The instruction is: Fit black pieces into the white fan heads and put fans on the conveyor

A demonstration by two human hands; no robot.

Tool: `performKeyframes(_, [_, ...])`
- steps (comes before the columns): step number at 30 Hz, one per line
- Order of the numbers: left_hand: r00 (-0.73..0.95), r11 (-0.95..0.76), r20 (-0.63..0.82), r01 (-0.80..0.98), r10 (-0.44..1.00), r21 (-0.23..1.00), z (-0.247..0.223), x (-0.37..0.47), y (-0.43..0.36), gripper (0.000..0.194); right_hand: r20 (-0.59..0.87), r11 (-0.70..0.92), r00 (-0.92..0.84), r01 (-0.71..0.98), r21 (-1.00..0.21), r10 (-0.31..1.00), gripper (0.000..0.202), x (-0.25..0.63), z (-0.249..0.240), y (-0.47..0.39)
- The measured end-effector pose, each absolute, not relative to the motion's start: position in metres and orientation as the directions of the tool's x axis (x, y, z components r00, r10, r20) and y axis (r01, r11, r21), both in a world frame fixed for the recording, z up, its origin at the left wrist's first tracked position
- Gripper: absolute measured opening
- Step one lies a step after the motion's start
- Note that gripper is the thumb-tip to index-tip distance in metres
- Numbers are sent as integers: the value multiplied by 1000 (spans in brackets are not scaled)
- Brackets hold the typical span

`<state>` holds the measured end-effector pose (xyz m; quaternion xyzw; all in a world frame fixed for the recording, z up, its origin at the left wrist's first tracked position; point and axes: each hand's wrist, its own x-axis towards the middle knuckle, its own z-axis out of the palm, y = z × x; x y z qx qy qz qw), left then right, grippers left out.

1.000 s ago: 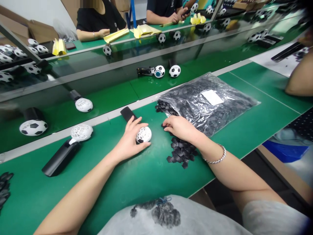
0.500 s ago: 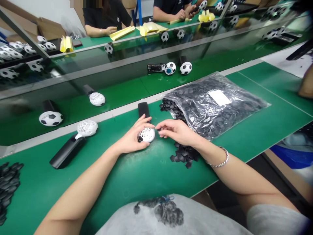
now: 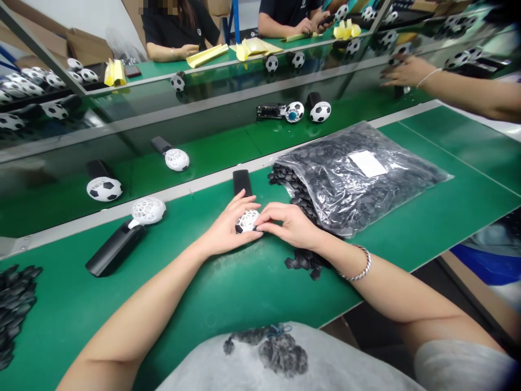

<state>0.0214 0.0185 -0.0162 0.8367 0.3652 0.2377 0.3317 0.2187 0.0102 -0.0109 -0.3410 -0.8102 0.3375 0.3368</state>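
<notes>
My left hand (image 3: 226, 225) is wrapped round a white openwork soccer-ball head (image 3: 246, 221), thumb on the near side and fingers over the far side. A black patch shows on the ball's left side. The black handle (image 3: 241, 182) of the same piece lies flat on the bench, pointing away from me. My right hand (image 3: 287, 224) is closed in a pinch at the ball's right edge, with a small dark piece (image 3: 256, 228) just visible at the fingertips. Loose black pieces (image 3: 304, 263) lie beneath and beside my right wrist.
A clear bag (image 3: 362, 174) of black pieces lies at right, its mouth spilling toward me. Another ball-headed piece (image 3: 116, 250) lies at left, near a black pile (image 3: 16, 309). Several ball pieces ride the green conveyor (image 3: 228, 138). Across it people work; another person's hand (image 3: 407, 70) reaches in at right.
My right hand has moved left, its fingertips now against the ball. Pieces at the left of the conveyor have shifted right. Another person's arm has come in at upper right.
</notes>
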Motion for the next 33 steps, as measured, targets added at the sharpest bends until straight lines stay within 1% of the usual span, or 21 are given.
performKeyframes(3, [608,-515,172,450,775,730,-16,24,18,45,327,539,-530,314,-781,783,5,217,-12,12])
performKeyframes(5, [610,-522,177,450,772,725,-15,25,18,42,309,516,-524,312,-798,794,4,216,-11,14])
performKeyframes(11, [601,-473,133,453,788,755,-13,26,17,37,134,291,-477,272,-917,869,11,209,-13,15])
performKeyframes(13, [588,-458,130,453,798,765,-13,27,17,37,71,220,-471,269,-938,879,15,209,-13,16])
performKeyframes(15, [581,-456,134,454,803,766,-14,28,16,38,10,184,-485,314,-931,875,18,215,-11,19])
performKeyframes(17, [577,-464,143,458,804,759,-16,28,14,40,2,237,-474,436,-868,880,15,226,-7,24])
performKeyframes(18, [567,-466,146,474,811,747,-18,28,14,43,13,276,-445,531,-801,895,12,233,-5,27])
performKeyframes(19, [545,-461,146,503,826,731,-19,28,13,46,24,298,-401,639,-709,916,9,241,-2,30])
performKeyframes(21, [478,-427,131,585,868,690,-21,28,12,54,27,271,-297,829,-490,955,7,254,1,34])
performKeyframes(23, [437,-390,110,629,893,672,-21,26,12,55,-28,226,-247,924,-309,969,10,262,2,36])
performKeyframes(24, [452,-391,99,617,887,683,-20,24,13,54,-61,222,-245,941,-254,968,12,263,2,37])
performKeyframes(26, [534,-420,89,540,841,729,-16,19,16,51,-107,235,-260,951,-199,960,14,263,0,38])
performKeyframes(29, [640,-450,100,412,762,792,-10,12,21,49,-121,259,-282,950,-175,952,14,260,-1,38])
performKeyframes(31, [644,-442,106,386,757,810,-10,11,23,48,-98,280,-298,945,-167,949,15,259,-2,38])
performKeyframes(33, [601,-416,117,388,790,823,-12,13,22,46,-61,293,-305,944,-153,950,19,259,-2,36])
